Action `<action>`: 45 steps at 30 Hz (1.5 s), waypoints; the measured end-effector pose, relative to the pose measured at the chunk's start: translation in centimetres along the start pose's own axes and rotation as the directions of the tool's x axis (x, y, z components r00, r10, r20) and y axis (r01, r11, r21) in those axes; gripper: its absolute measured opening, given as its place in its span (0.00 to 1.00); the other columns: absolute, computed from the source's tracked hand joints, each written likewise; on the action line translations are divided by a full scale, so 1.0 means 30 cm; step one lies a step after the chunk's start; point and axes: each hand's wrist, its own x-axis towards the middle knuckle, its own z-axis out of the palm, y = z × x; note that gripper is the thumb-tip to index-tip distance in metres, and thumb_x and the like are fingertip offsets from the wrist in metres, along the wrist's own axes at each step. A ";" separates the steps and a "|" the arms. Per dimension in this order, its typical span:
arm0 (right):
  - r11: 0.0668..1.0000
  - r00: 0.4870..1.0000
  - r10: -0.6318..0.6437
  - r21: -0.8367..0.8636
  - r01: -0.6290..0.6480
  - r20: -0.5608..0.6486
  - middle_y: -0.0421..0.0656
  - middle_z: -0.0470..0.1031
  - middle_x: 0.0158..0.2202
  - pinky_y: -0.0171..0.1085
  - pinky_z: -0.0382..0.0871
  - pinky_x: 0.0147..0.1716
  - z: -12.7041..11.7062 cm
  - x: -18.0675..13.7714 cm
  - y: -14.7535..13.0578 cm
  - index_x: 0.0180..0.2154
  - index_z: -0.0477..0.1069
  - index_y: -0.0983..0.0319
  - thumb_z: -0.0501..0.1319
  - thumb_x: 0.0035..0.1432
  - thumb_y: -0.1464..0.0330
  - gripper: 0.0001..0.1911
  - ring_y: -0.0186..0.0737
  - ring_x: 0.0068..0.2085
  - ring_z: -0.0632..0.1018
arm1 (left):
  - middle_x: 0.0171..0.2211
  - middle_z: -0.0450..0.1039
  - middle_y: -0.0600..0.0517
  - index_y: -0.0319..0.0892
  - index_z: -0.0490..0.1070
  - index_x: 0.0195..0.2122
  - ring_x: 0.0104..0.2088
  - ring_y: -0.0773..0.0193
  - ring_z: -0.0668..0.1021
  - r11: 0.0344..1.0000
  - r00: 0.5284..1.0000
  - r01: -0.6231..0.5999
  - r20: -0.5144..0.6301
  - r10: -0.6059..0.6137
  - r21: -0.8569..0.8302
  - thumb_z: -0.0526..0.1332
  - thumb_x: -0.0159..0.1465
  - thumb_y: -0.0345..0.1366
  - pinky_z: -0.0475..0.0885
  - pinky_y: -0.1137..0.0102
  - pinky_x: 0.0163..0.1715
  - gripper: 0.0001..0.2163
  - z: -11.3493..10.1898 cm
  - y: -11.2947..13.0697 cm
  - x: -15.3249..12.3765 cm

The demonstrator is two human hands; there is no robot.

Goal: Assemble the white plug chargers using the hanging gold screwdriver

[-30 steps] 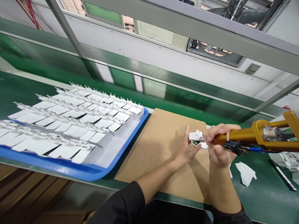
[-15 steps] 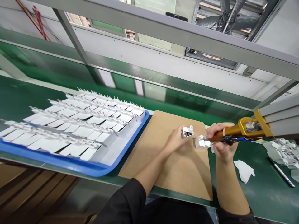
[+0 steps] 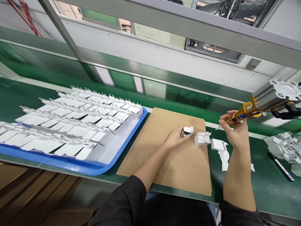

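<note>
My left hand [image 3: 175, 138] grips a white plug charger housing [image 3: 188, 130]; its flap stands raised and green parts show inside. The hand is over the brown cardboard sheet [image 3: 188, 166]. To the right, my right hand [image 3: 237, 133] is closed around a gold-coloured tool [image 3: 242, 112] joined to a silver air cylinder [image 3: 270, 95]. The tool's pointed tip is above the bench, apart from the chargers. White charger housings [image 3: 201, 140] stand close together at the cardboard's right edge. Another white charger [image 3: 217, 144] lies on the green bench between my hands.
On the left, a blue tray [image 3: 103, 170] holds rows of white charger housings with their pins up. White crumpled pieces [image 3: 224, 159] lie by my right forearm. Far right are a pile of white plug parts [image 3: 282, 146] and a marker [image 3: 284, 170]. A grey frame bar [image 3: 188, 22] crosses above.
My right hand has lifted the tool up and to the right, away from the white housings on the cardboard. My left hand still holds its charger housing. The view has shifted slightly.
</note>
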 end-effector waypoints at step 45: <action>0.846 0.645 0.026 -0.360 0.392 0.763 0.48 0.84 0.47 0.45 0.77 0.46 0.235 -0.050 0.060 0.52 0.81 0.57 0.58 0.68 0.73 0.17 0.52 0.48 0.84 | 0.44 0.80 0.49 0.44 0.74 0.45 0.40 0.59 0.82 0.988 0.993 0.048 0.111 -0.031 -0.146 0.69 0.59 0.43 0.76 0.67 0.44 0.15 -0.039 -0.021 0.008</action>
